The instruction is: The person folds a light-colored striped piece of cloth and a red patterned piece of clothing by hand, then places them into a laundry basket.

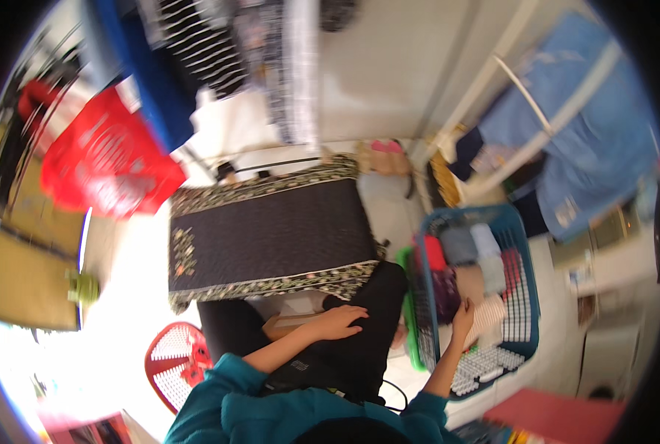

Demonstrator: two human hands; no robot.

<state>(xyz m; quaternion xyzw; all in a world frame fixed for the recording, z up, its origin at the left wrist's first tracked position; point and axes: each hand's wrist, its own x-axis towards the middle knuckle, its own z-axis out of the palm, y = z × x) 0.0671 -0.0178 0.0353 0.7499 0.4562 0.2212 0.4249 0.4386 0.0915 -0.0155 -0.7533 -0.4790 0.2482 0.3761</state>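
My left hand lies with its fingers a little apart on my dark-trousered leg, holding nothing. Down in a blue plastic laundry basket at my right, my right hand touches a pale striped rolled cloth; its grip is partly hidden. Around it in the basket sit several folded or rolled cloths, among them a dark purple one, a beige one, a grey one and a red one. Before me stands an ironing surface draped with a black, flower-bordered cloth.
A red plastic basket stands on the floor at left. Hanging clothes and a red bag are at upper left. Blue garments hang on a pale rack at right. A green plastic rim shows beside the blue basket.
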